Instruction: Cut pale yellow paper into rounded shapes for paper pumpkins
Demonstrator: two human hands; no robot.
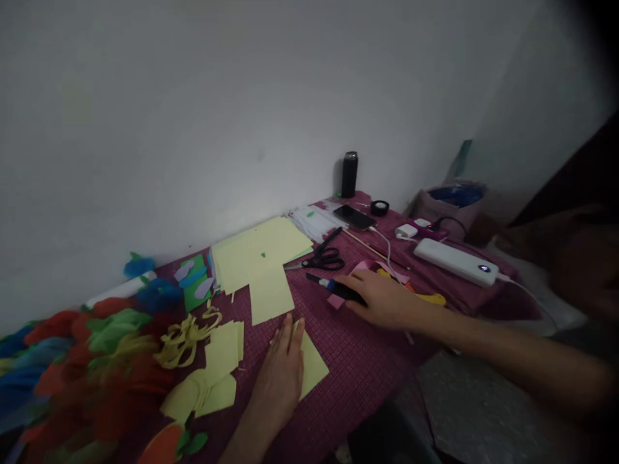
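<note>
My left hand [283,364] lies flat, fingers stretched out, on a small piece of pale yellow paper [313,367]. My right hand [380,298] is closed around a dark, stick-shaped tool with a blue band [333,287]; its exact kind is unclear. The tool's front end points left, just above the table. Beyond it lie black-handled scissors [326,260]. Large pale yellow sheets [261,248] are stacked near the wall. To the left of my left hand are cut yellow pieces [223,351] and curled yellow strips [186,345].
Colourful paper flowers [97,361] crowd the left side. A phone [355,217], tape roll [380,207], black bottle [349,174] and white power bank [456,261] with cables are at the back and right. A bag [449,203] stands beyond the maroon-covered table [358,367].
</note>
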